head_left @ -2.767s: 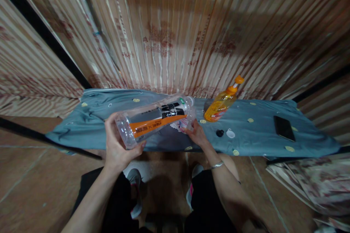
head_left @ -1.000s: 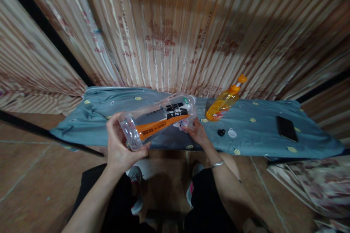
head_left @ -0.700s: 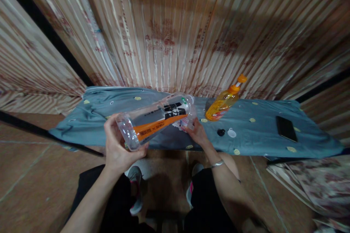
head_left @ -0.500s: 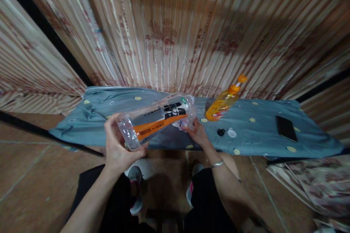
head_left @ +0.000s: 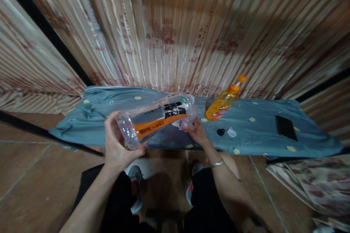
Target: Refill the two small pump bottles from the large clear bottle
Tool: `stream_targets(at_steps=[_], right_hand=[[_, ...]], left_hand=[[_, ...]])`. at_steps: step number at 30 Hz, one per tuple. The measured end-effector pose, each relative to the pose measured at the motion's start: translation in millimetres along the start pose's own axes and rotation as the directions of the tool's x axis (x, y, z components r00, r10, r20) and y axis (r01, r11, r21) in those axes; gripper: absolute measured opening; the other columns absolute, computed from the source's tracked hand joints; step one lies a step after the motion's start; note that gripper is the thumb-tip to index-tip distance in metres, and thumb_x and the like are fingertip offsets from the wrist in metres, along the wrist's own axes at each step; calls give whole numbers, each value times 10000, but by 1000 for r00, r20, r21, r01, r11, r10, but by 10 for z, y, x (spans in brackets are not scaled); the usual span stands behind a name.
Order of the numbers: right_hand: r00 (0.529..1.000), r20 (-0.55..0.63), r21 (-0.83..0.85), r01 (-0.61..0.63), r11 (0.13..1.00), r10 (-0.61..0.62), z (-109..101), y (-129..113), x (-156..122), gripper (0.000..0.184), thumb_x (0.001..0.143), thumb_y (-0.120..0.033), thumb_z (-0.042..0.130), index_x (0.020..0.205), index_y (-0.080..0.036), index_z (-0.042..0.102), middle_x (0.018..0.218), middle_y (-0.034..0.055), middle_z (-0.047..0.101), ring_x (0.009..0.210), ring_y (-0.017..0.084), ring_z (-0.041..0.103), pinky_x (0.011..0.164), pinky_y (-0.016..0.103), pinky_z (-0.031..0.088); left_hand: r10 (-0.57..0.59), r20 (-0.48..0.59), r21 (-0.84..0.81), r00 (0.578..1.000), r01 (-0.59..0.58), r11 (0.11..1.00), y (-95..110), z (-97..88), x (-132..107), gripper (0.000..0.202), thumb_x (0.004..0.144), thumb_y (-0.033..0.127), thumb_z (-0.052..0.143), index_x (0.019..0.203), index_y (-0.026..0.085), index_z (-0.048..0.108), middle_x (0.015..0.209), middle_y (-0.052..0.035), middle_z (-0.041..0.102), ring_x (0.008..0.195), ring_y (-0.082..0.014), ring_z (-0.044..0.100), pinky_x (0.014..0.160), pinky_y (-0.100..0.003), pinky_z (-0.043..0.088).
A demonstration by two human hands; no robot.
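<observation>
A large clear plastic bottle (head_left: 161, 118) with an orange, black and green label lies tilted across the view, its neck pointing right. My left hand (head_left: 117, 143) is closed around its base end. Beside the neck, my right hand (head_left: 197, 133) is closed on a smaller clear plastic thing with white and pinkish print (head_left: 183, 122). The large bottle's neck and my fingers partly hide that thing, so its kind and whether it touches the neck are unclear. To the right stands a dish soap bottle (head_left: 220, 106) with yellow-orange liquid and a raised orange cap.
A small black cap (head_left: 221, 131) and a white cap (head_left: 232, 132) rest on the blue-green cloth (head_left: 259, 134) covering the narrow table. Farther right is a black phone (head_left: 286, 128). A striped curtain (head_left: 166, 36) hangs behind, and dark poles flank the table.
The large bottle has turned slightly about its length and shifted a hair upward at its base. Both hands keep their grips.
</observation>
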State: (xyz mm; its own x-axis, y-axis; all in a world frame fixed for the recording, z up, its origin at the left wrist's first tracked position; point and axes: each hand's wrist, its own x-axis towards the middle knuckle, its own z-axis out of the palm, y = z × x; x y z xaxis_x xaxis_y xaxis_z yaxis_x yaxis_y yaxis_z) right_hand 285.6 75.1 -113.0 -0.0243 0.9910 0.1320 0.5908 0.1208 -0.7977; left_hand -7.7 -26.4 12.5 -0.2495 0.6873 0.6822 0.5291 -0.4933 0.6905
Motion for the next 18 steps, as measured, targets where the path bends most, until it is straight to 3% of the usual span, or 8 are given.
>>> stream_targets(at_steps=[4,9,14,18], right_hand=[[999,45,57,-34,998,31,-16,-14,-3,649,846,-464,756,1384,-169,547,1178,145,796,1056,320,763,930,466,614],[999,42,61,-37,997,34,-16,-20,-3,632,834,-476,752,1358,-181,557,1175,140,788,1030,318,759,940,489,607],[999,38,63,-26,998,24,-14,-8,4,651,835,-454,739,1382,-156,548,1156,141,779,1022,314,753,918,481,612],[999,46,31,-31,999,29,-28,-11,7,620,844,-442,732,1378,-175,565,1142,132,782,1023,321,752,933,493,610]], left_hand=[[-35,4,3,999,35,999,10,6,6,939,540,546,954,1311,232,518,1218,-142,638,1078,-366,705,864,-521,659],[18,-6,5,1000,-18,1000,12,11,-4,844,621,503,910,1322,221,533,1237,-151,638,1099,-359,700,849,-502,661],[39,11,-15,999,-39,999,16,7,-3,823,625,464,919,1318,225,546,1215,-138,644,1028,-337,713,770,-468,665],[21,14,-28,1000,-21,999,20,15,4,838,616,477,920,1320,231,538,1214,-134,644,1034,-336,714,787,-469,665]])
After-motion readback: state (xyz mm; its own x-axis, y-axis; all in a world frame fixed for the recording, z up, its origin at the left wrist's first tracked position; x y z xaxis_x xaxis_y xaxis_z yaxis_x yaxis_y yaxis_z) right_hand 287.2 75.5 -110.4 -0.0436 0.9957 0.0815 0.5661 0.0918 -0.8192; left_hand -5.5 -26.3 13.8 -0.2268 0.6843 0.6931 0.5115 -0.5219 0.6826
